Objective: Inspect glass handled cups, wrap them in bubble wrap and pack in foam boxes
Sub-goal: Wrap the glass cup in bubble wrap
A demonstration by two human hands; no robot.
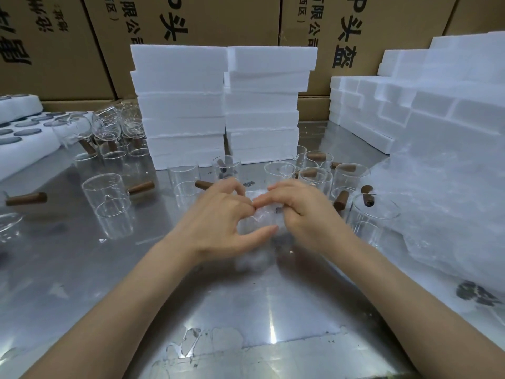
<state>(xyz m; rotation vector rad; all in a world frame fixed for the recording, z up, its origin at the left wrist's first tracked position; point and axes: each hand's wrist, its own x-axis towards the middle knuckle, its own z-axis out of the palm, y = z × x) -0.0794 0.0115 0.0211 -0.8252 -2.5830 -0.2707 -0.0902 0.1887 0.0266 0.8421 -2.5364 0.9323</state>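
Bright overhead light, glare streak on steel table [273,310], soft blur, wide-angle bending at edges

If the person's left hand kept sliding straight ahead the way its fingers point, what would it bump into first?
Probably the right hand, whose fingertips it nearly meets over the bubble-wrapped cup that the left hand helps hold; depth is unclear.

Wrapped cup [259,222] mostly hidden behind both hands, blurred. Cardboard cartons [191,20] cut off at top edge. Bubble wrap pile [448,203] runs past right edge.
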